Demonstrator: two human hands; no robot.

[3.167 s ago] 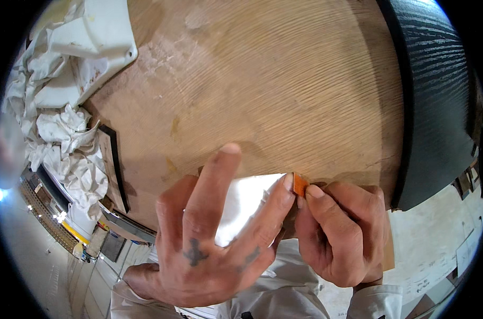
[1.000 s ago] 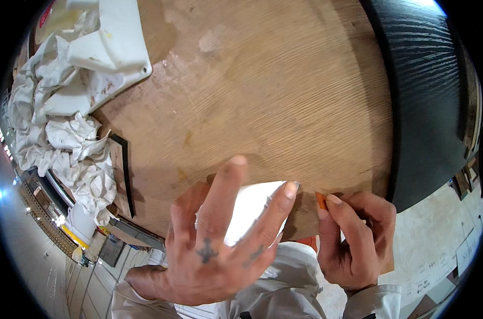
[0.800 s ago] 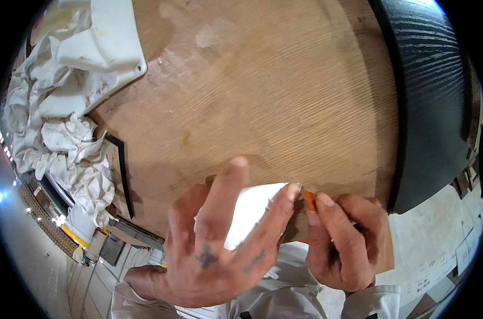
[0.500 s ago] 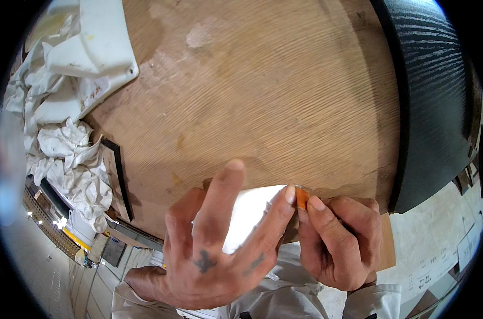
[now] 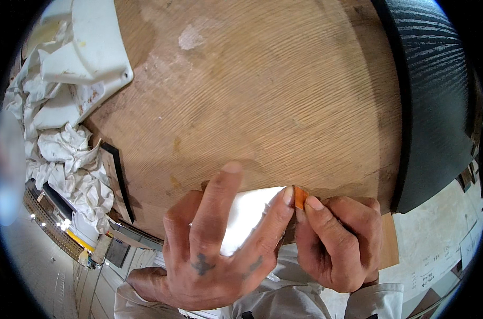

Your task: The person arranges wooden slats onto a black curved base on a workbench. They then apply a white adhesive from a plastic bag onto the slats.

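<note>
My left hand grips a glossy white piece near the wooden tabletop's front edge. One of its fingers stretches up along the piece, and another fingertip presses at its right corner. Much of the white piece is hidden behind my fingers. At that corner, my right hand pinches a small orange strip between thumb and fingertip. The strip's left end meets my left fingertip; whether it is stuck to the white piece I cannot tell.
The wooden tabletop spreads ahead of my hands. A black wood-grained panel stands along the right. To the left are a white plastic sheet-like part, crumpled white cloths and a small black-edged board.
My view has shifted slightly, so the tabletop things sit a little differently. Both hands keep nearly the same pose, and the orange strip shows slightly more of its face.
</note>
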